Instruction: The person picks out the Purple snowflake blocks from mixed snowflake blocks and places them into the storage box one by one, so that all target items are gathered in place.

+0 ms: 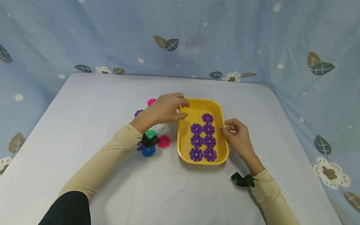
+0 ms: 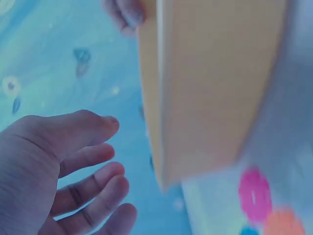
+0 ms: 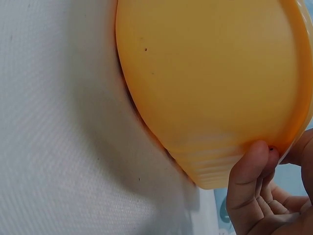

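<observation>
A yellow plastic tray point(image 1: 184, 141) stands on the table, with several purple notched flower discs point(image 1: 208, 129) lying in two columns inside. My left hand point(image 1: 166, 109) is over the tray's left rim, fingers loosely bent and apart. Nothing shows between those fingers in the left wrist view, where the hand point(image 2: 63, 171) is beside the tray wall point(image 2: 215, 88). On the opposite side, my right hand point(image 1: 239, 137) pinches the tray's right rim between thumb and fingers. The right wrist view shows this grip by the hand point(image 3: 264, 196) on the tray point(image 3: 205, 73) close up.
Left of the tray lies a loose group of flower discs, partly hidden under my left arm: a red disc point(image 1: 164, 142), a blue disc point(image 1: 148, 152), a green disc point(image 1: 151, 134), a pink disc point(image 1: 151, 102) and clear ones point(image 1: 162, 129). A patterned blue curtain point(image 1: 126, 28) hangs behind the white table point(image 1: 157, 193).
</observation>
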Available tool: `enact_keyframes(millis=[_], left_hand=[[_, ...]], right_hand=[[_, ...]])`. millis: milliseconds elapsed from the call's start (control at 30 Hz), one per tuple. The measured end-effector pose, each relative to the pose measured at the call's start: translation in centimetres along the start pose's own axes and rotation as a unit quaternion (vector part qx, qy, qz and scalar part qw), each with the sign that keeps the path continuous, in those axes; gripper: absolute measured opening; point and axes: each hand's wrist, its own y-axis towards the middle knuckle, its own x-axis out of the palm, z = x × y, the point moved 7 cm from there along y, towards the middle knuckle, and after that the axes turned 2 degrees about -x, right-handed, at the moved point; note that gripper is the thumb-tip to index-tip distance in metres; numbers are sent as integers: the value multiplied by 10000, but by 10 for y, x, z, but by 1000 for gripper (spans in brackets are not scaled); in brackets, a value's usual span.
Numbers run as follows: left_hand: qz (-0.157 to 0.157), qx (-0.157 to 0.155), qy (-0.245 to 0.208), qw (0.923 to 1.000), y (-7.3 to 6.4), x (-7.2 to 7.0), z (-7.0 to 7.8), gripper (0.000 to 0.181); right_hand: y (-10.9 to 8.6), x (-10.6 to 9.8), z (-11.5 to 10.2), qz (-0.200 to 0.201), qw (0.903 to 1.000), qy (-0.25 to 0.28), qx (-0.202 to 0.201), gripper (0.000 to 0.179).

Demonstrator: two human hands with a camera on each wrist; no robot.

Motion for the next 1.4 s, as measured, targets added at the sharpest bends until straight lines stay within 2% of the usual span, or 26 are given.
enact_keyframes(millis=[67, 200, 333, 500, 900, 1167, 1400], left_hand=[[129, -298, -4, 9995, -13, -11, -16, 34], [166, -914, 57, 9957, -40, -24, -51, 36], [92, -1395, 88, 9901, -66, -26, -83, 40], [97, -1727, 25, 9849, -87, -22, -108, 42], [-32, -2328, -182, 9723, -113, -1, -144, 59], [94, -2558, -466, 9656, -116, 10, -154, 70], [142, -2537, -421, 9663, -112, 13, -156, 65]], right_hand=[[0, 0, -1, -2, 10000, -2, -15, 32], [0, 1, -2, 20, 10000, -72, -27, 32], [-1, 1, -1, 40, 9999, -116, 15, 33], [-2, 0, 1, 60, 9999, -80, 74, 33], [0, 3, 2, 21, 9999, -75, 106, 32], [1, 5, 3, -23, 9998, -150, 125, 29], [-1, 4, 0, -9, 10000, 15, 87, 32]])
